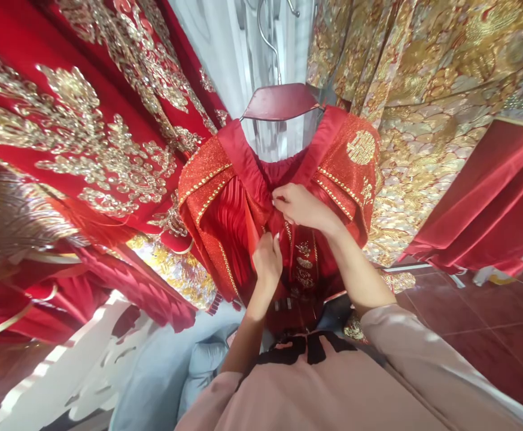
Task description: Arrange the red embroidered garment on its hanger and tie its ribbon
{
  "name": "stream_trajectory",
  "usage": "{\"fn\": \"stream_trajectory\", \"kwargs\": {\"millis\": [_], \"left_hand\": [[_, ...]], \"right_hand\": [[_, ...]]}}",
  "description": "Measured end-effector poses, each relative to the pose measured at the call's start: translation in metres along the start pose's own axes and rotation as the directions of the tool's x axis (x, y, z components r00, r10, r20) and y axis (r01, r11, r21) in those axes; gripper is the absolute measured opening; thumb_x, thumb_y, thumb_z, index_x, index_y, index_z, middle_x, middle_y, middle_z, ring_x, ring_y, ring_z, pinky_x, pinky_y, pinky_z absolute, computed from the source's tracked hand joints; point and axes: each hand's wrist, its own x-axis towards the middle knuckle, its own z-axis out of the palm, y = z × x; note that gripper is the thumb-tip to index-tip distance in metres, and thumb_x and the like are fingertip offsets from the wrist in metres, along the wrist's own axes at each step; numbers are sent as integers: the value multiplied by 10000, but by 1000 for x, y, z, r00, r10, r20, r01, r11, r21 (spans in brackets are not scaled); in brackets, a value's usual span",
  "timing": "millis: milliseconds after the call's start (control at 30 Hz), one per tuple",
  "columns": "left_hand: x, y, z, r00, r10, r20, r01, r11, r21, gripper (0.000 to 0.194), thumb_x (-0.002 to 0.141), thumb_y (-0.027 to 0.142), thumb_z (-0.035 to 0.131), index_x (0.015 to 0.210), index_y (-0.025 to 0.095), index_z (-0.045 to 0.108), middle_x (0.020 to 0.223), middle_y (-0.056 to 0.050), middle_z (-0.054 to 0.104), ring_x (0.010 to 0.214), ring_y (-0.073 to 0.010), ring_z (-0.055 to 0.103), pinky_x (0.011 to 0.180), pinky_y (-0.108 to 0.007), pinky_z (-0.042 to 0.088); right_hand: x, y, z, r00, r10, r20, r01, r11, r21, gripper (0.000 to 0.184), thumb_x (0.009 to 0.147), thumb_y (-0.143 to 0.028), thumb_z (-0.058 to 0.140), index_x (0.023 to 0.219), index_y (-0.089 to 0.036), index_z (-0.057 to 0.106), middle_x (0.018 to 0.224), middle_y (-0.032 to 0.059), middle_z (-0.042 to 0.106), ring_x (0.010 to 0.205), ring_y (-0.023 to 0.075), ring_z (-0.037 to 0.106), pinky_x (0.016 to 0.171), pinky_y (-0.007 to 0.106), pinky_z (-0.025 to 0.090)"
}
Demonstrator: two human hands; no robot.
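A red garment with gold beaded trim and a round gold emblem hangs from a dark red hanger in front of me. At the base of its V-shaped neckline, my right hand pinches the red cloth with bent fingers. Lower and a little to the left, my left hand is closed on the garment's front edge, thumb up. An orange-red strip of cloth shows just above the left hand. What lies right between the fingertips is hidden. Gold embroidery runs down the front panel below my right hand.
Red cloth with gold embroidery hangs at the left, and gold sequined cloth at the right. A pale blue chair or sofa and a white carved panel stand low left. Dark red tiles cover the floor.
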Motion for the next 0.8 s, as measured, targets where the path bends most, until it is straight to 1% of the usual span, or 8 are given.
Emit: {"fn": "stream_trajectory", "kwargs": {"millis": [167, 267, 367, 433, 533, 600, 700, 800], "left_hand": [[13, -9, -9, 997, -63, 52, 63, 998, 7, 217, 924, 193, 434, 757, 165, 569, 665, -53, 583, 606, -195, 581, 538, -257, 339], [19, -7, -27, 994, -64, 90, 74, 990, -121, 201, 915, 202, 440, 880, 158, 633, 897, -105, 662, 820, -230, 633, 677, -287, 440], [20, 6, -46, 997, -39, 67, 64, 900, -432, 272, 928, 282, 423, 944, 152, 661, 1062, -117, 659, 1000, -232, 615, 866, -325, 461], [21, 17, -52, 992, -41, 119, 109, 758, -643, 338, 927, 380, 434, 871, 145, 670, 971, -105, 680, 944, -215, 636, 862, -311, 479], [22, 25, -48, 978, -71, 195, 203, 543, -815, 442, 884, 523, 478, 711, 145, 628, 736, -68, 655, 710, -165, 631, 688, -257, 505], [22, 24, -42, 972, -135, 195, 235, 457, -858, 476, 847, 580, 511, 655, 149, 579, 603, -26, 580, 567, -129, 566, 566, -224, 473], [14, 19, -31, 949, -216, 230, 300, 393, -869, 494, 796, 629, 550, 669, 152, 559, 516, 25, 475, 462, -100, 477, 479, -206, 427], [0, 19, -22, 931, -184, 316, 365, 421, -831, 533, 792, 662, 506, 658, 148, 546, 511, 14, 477, 465, -108, 479, 467, -210, 409]], "right_hand": [[-41, -5, -20, 996, -55, -65, 63, 990, 127, 299, 854, -177, 493, 557, -152, 507, 434, -60, 435, 439, 52, 385, 539, 225, 281], [-61, 2, 13, 999, 32, -6, -31, 995, 96, 321, 873, -171, 464, 553, -161, 490, 464, -39, 471, 462, 69, 418, 547, 233, 284], [-70, 9, 59, 989, 134, -64, -126, 986, 113, 299, 892, -171, 429, 610, -162, 530, 521, -11, 524, 503, 96, 476, 562, 232, 310], [-75, 13, 77, 989, 141, -54, -130, 977, 167, 286, 889, -154, 412, 645, -163, 561, 526, -6, 540, 502, 104, 496, 561, 225, 328], [-77, 23, 69, 992, 124, 18, -126, 976, 179, 256, 849, -167, 469, 630, -168, 602, 510, -5, 558, 473, 108, 500, 553, 226, 347], [-73, 35, 51, 978, 169, -125, -146, 974, 173, 164, 819, -250, 547, 734, -169, 661, 559, 2, 598, 509, 118, 532, 577, 235, 374], [-57, 51, 38, 910, 205, -361, -111, 958, 266, 290, 759, -355, 627, 975, -162, 654, 673, 14, 646, 596, 130, 577, 616, 244, 418], [-41, 52, 52, 969, 134, -206, -7, 853, 521, 234, 776, -390, 581, 777, -160, 622, 660, 14, 641, 575, 115, 576, 576, 231, 437]]}}
